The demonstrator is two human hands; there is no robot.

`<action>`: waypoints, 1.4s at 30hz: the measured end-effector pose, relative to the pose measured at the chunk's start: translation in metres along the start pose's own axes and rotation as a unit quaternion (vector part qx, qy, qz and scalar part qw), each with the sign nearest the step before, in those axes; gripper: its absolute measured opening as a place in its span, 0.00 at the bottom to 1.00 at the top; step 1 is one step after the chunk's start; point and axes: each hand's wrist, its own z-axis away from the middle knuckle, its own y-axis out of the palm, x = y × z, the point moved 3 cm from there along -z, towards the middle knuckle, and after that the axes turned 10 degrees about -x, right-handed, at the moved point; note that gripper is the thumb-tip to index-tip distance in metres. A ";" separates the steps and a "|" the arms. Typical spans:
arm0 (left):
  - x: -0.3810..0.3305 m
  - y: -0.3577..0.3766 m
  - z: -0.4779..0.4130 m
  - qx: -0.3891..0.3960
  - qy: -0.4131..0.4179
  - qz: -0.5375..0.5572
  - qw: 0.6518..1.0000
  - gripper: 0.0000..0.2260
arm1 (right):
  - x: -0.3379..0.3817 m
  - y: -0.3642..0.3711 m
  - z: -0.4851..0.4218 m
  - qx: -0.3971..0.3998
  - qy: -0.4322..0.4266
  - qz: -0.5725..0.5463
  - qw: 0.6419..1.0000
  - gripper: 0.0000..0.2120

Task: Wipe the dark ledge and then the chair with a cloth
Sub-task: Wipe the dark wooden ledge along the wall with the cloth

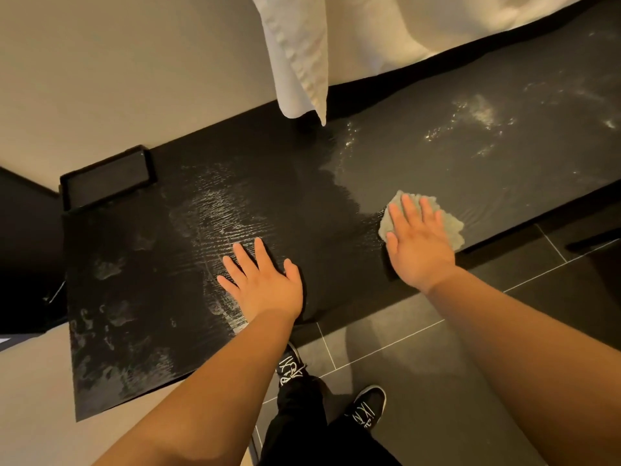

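We press the crumpled grey cloth [424, 219] flat under our right hand [418, 245], fingers straight, on the dark wood-grain ledge [235, 183]; our left hand [263, 280] rests open beside it. Streaks remain beyond both hands, so wiping looks unfinished, with the chair unseen. White bedding [302, 58] hangs ahead; grey floor tiles [420, 358] lie below.

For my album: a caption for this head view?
Right hand presses a grey cloth on the streaked dark ledge; left hand rests flat nearby.
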 end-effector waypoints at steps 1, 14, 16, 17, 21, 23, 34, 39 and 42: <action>0.000 0.000 0.000 0.000 -0.001 -0.002 1.000 0.34 | 0.010 -0.001 0.003 -0.010 0.006 -0.001 1.000 0.31; -0.002 0.002 -0.002 -0.005 0.002 -0.013 1.000 0.35 | 0.005 0.001 -0.005 -0.036 -0.050 -0.021 0.998 0.30; -0.002 0.002 -0.002 0.004 0.004 -0.017 1.000 0.35 | 0.029 0.003 -0.001 -0.056 -0.006 -0.034 0.998 0.31; -0.002 0.003 -0.002 0.006 0.006 -0.019 1.000 0.34 | 0.042 0.006 0.003 -0.054 -0.022 -0.040 0.997 0.32; -0.002 0.003 -0.003 0.008 0.008 -0.018 1.000 0.34 | 0.059 0.013 0.011 -0.010 -0.217 -0.040 0.975 0.32; -0.001 0.002 -0.004 0.008 0.005 -0.018 1.000 0.34 | 0.038 0.011 -0.001 -0.005 -0.259 -0.043 0.965 0.32; -0.003 0.002 -0.004 0.001 -0.004 -0.012 1.000 0.33 | 0.051 0.005 -0.004 -0.037 -0.099 -0.038 0.994 0.34; -0.004 0.001 -0.003 -0.002 0.001 -0.004 1.000 0.33 | 0.029 0.010 -0.008 -0.025 -0.261 -0.047 0.964 0.33; -0.003 0.001 -0.003 -0.002 0.000 -0.004 1.000 0.33 | -0.014 0.006 -0.038 -0.014 -0.164 -0.011 0.986 0.34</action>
